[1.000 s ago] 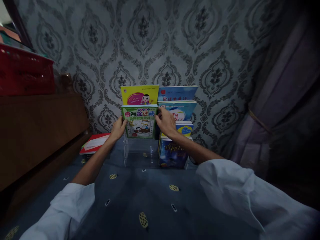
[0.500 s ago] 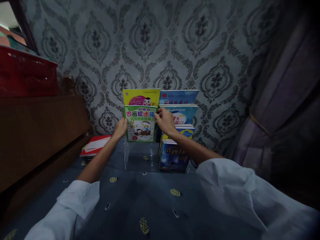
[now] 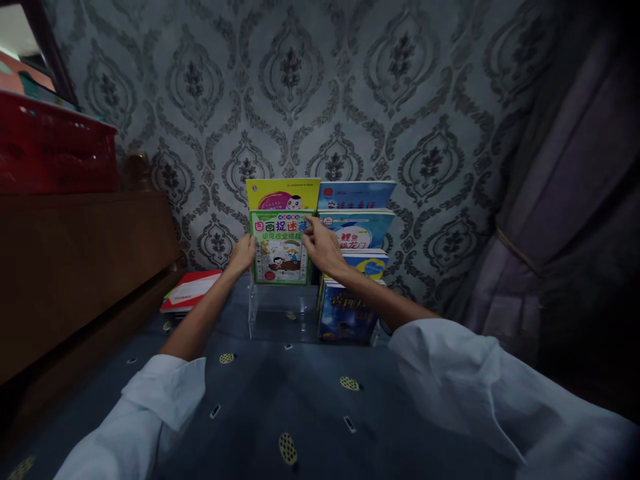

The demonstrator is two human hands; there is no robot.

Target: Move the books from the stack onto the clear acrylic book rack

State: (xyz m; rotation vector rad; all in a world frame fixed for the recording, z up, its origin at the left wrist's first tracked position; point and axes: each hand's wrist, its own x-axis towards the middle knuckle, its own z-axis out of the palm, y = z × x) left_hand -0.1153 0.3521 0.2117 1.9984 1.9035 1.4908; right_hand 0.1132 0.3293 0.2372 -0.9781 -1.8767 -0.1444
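Yellow book (image 3: 280, 192) behind green book (image 3: 280, 259), beside blue book (image 3: 357, 192)

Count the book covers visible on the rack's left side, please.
2: the yellow book behind, the green book in front, with left hand and right hand at its edges. Others may be hidden.

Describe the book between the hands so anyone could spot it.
Before the patterned wall stands a clear rack. On its left side, in front of a yellow book, is the picture book: the only visible cover there framed in green.
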